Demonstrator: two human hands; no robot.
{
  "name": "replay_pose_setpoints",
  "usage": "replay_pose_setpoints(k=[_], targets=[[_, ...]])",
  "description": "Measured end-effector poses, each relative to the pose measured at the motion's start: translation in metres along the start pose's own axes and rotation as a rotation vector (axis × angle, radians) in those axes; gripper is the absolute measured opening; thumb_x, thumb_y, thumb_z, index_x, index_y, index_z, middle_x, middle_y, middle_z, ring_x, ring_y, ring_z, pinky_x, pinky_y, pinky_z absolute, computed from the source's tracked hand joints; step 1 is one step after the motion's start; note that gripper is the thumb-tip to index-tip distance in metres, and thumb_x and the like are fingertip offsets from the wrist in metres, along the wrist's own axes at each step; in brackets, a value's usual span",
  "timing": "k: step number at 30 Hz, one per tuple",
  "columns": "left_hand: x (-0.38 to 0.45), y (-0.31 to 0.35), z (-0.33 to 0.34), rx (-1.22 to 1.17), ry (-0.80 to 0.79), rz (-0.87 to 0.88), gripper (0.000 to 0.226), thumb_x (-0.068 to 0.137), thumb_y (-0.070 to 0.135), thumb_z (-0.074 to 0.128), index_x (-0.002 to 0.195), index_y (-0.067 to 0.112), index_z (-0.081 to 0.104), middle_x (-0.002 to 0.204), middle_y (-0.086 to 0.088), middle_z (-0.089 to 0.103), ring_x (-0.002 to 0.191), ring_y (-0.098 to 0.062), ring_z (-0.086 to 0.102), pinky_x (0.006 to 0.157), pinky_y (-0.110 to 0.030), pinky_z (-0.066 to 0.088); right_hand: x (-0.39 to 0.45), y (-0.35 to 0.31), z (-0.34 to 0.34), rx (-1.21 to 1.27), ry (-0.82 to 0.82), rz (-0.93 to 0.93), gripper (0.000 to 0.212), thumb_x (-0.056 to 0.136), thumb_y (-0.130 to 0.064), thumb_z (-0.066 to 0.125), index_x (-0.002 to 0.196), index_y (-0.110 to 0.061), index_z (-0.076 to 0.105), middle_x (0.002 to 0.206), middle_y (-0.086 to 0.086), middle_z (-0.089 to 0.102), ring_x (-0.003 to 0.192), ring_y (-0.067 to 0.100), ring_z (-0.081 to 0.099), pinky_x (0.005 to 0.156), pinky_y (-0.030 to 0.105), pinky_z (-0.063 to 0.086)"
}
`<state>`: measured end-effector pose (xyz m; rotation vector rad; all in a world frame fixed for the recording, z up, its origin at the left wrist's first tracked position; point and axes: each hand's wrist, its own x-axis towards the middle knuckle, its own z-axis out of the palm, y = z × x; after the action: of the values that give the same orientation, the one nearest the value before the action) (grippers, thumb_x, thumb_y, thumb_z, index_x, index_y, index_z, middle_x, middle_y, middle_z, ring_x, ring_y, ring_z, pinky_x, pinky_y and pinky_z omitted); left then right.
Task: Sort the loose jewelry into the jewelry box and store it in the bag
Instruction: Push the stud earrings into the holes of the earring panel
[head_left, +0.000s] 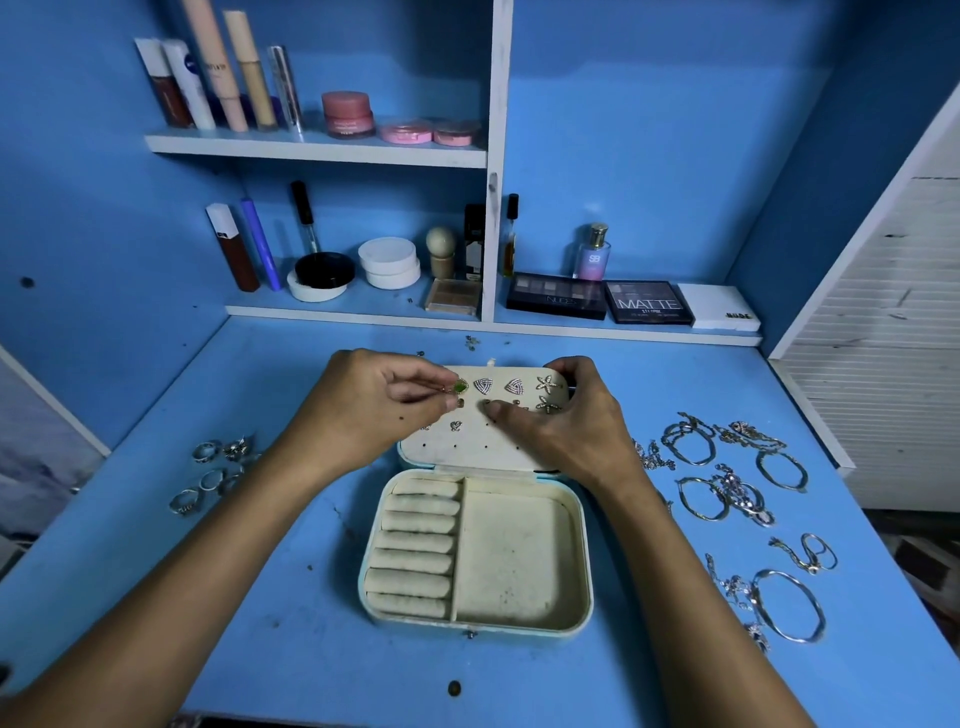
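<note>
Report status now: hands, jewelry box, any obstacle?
Left hand pinches green earring at lid panel. Right hand grips lid's far edge. Jewelry box open, compartments bare. No obstacle.

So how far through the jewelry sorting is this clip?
Early on. Done: several earrings are already pinned on the open lid of the jewelry box. In hand: the left hand pinches a green earring at the lid while the right hand steadies it. Left: the rings, and the bracelets and chains, still lie on the desk; ring rolls hold nothing. No bag is visible.
</note>
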<state>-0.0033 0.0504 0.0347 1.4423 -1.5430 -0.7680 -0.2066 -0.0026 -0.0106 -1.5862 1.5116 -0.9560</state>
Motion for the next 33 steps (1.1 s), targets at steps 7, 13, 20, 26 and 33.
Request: replay_pose_setpoints(k=[7,13,20,26,33], targets=[[0.001,0.001,0.005,0.266,-0.043,0.236,0.013,0.084,0.012,0.075,0.094,0.020,0.079,0.088,0.009,0.065,0.074,-0.003,0.062,0.065,-0.010,0.043,0.000,-0.001,0.000,-0.009,0.014,0.001,0.078,0.056,-0.059,0.090,0.114,-0.029,0.047,0.100,-0.007,0.064,0.092,0.015,0.066,0.079,0.033,0.058],[-0.001,0.003,0.011,0.327,-0.072,0.229,0.012,0.082,0.007,0.077,0.091,0.016,0.079,0.084,0.013,0.067,0.070,0.007,0.059,0.065,-0.003,0.037,-0.001,-0.003,-0.001,-0.007,0.016,-0.006,0.074,0.059,-0.054,0.090,0.113,-0.027,0.048,0.098,-0.007,0.063,0.089,0.013,0.065,0.077,0.030,0.056],[0.001,0.000,0.017,0.288,-0.109,0.153,0.027,0.084,0.009,0.075,0.084,0.023,0.052,0.080,0.011,0.072,0.079,-0.005,0.062,0.071,-0.012,0.045,0.000,-0.002,0.000,0.016,0.013,0.004,0.075,0.058,-0.053,0.092,0.112,-0.027,0.048,0.100,-0.006,0.066,0.088,0.013,0.067,0.080,0.033,0.057],[0.002,0.000,0.023,0.284,-0.198,0.133,0.022,0.089,0.004,0.068,0.091,0.017,0.050,0.083,0.004,0.071,0.079,-0.003,0.063,0.071,-0.015,0.047,0.001,-0.001,-0.002,0.012,0.004,-0.008,0.076,0.059,-0.052,0.091,0.115,-0.025,0.048,0.101,-0.007,0.063,0.089,0.012,0.066,0.083,0.037,0.058],[0.005,-0.001,0.027,0.319,-0.211,0.133,0.029,0.089,0.005,0.068,0.089,0.025,0.047,0.083,0.009,0.069,0.078,-0.007,0.062,0.070,-0.019,0.048,0.003,0.001,0.000,0.002,-0.001,-0.010,0.075,0.059,-0.053,0.091,0.114,-0.025,0.048,0.102,-0.006,0.063,0.092,0.015,0.065,0.084,0.039,0.057]])
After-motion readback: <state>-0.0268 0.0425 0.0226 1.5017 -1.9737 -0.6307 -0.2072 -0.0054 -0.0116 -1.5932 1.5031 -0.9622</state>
